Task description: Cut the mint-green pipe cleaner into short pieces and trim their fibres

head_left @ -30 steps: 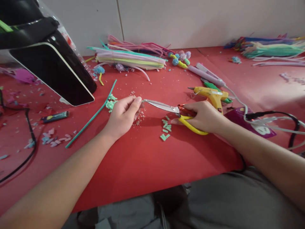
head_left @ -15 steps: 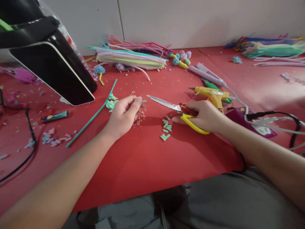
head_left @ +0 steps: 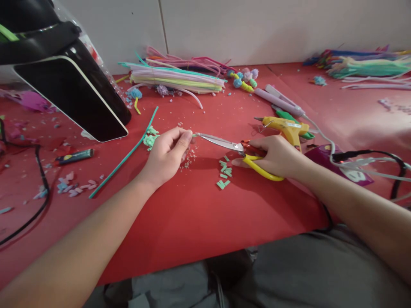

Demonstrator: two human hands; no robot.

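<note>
Toward the left edge of the red surface [head_left: 192, 222] a black stand [head_left: 73, 98] is leaning. In front of it a black cable [head_left: 41, 184] is curling and a small dark tube [head_left: 73, 157] is lying flat. A long green strip [head_left: 128, 154] is running diagonally from the near left up toward the back, ending just beside the left hand [head_left: 167, 154].

The left hand is resting on the surface with its fingers curled in. Its thumb and fingertips are pinching a short green stub [head_left: 193, 135], and only the stub's end is showing, poking out to the right. Just right of it, the scissors [head_left: 218, 142] are pointing at that end. Their long axis is running from the handles at the right up to the tip at the left, so tip and stub are almost touching. The blades are looking nearly closed.

Below the blades, cut green bits [head_left: 224, 172] are lying scattered. The right hand [head_left: 276, 157] is closed around the yellow handles, with its fingers through the loops. So the left hand is on the stub, and the right is reaching it only through the blades.

Behind the right hand a yellow glue gun [head_left: 285, 127] is lying on its side. Toward the right edge a purple power strip [head_left: 349, 173] is sitting with cords plugged in.
</note>
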